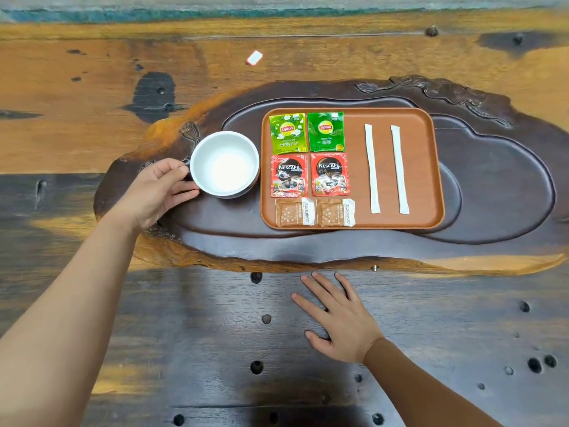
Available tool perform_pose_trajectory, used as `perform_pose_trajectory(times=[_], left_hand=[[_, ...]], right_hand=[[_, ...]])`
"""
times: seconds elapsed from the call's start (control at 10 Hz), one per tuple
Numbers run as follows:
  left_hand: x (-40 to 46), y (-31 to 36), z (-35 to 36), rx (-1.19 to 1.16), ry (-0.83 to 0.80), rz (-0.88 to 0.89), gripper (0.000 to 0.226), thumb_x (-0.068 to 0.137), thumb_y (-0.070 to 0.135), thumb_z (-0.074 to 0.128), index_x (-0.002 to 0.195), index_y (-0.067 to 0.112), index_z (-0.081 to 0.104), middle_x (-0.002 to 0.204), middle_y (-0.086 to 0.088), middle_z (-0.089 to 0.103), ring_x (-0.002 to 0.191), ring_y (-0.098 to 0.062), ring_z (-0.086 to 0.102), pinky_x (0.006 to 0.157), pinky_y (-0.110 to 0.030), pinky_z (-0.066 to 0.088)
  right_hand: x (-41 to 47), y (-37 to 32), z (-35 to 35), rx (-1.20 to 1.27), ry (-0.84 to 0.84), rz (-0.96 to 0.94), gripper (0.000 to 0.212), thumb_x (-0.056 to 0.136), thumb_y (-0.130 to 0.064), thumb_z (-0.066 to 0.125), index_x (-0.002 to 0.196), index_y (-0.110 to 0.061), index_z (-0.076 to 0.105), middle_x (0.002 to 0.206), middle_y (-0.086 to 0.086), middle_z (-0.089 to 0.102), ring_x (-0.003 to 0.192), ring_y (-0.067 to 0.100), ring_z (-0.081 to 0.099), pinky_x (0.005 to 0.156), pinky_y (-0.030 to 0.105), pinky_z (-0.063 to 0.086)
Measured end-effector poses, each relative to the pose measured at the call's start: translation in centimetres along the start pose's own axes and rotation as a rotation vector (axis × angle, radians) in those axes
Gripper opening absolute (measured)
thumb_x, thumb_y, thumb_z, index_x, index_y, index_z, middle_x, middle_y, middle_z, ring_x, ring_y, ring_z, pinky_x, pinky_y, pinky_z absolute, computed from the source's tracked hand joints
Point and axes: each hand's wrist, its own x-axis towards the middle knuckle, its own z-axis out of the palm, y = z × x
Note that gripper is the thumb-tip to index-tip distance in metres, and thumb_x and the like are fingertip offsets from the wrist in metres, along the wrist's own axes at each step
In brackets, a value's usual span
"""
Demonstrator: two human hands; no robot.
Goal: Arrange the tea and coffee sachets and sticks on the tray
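Note:
A brown rectangular tray (428, 167) lies on the dark carved tea board. On its left half sit two green Lipton tea sachets (288, 132) (326, 131), two red Nescafe sachets (288, 175) (329, 174) below them, and two brown sugar sachets (294, 212) (335, 212) at the front. Two long white sticks (372, 168) (399, 169) lie side by side on the right half. My left hand (157, 192) grips the handle of a white cup (224, 163) just left of the tray. My right hand (335, 318) rests flat on the table, fingers spread, in front of the tray.
The dark carved tea board (492, 186) sits on a large wooden table (92, 87) with knots and holes. A small white wrapped piece (254, 57) lies on the table behind the board.

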Motion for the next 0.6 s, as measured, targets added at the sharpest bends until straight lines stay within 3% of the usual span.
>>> perform_pose_trajectory(times=[0.2, 0.4, 0.5, 0.6], left_hand=[[0.0, -0.7, 0.2, -0.011, 0.033, 0.036, 0.023, 0.096, 0.014, 0.043, 0.081, 0.022, 0.057, 0.086, -0.001, 0.063, 0.075, -0.008, 0.067, 0.080, -0.026, 0.056], [-0.4, -1.0, 0.1, 0.060, 0.147, 0.107, 0.016, 0.093, 0.019, 0.053, 0.105, 0.026, 0.059, 0.103, 0.001, 0.064, 0.079, -0.011, 0.068, 0.072, -0.024, 0.057], [-1.5, -0.9, 0.3, 0.061, 0.320, 0.203, 0.012, 0.089, 0.027, 0.057, 0.100, 0.032, 0.059, 0.102, 0.003, 0.065, 0.073, -0.009, 0.068, 0.069, -0.021, 0.056], [-3.1, -1.7, 0.6, 0.160, 0.622, 0.410, 0.009, 0.083, 0.030, 0.054, 0.088, 0.035, 0.060, 0.092, 0.006, 0.065, 0.066, -0.007, 0.064, 0.067, -0.022, 0.054]], right_hand=[[0.0, 0.1, 0.2, -0.019, 0.015, -0.007, 0.066, 0.084, -0.052, 0.046, 0.143, -0.030, 0.028, 0.151, 0.005, 0.033, 0.142, 0.021, 0.019, 0.114, 0.051, 0.010], [0.0, 0.0, 0.2, -0.030, 0.035, -0.010, 0.065, 0.084, -0.052, 0.046, 0.143, -0.030, 0.029, 0.151, 0.005, 0.033, 0.142, 0.021, 0.018, 0.113, 0.052, 0.011], [-0.2, 0.2, 0.4, -0.033, 0.054, -0.023, 0.064, 0.084, -0.051, 0.046, 0.142, -0.030, 0.031, 0.151, 0.005, 0.033, 0.142, 0.021, 0.017, 0.113, 0.052, 0.011], [-0.1, 0.1, 0.3, -0.019, 0.046, -0.010, 0.064, 0.084, -0.051, 0.046, 0.142, -0.029, 0.031, 0.151, 0.005, 0.033, 0.142, 0.021, 0.018, 0.113, 0.052, 0.011]])
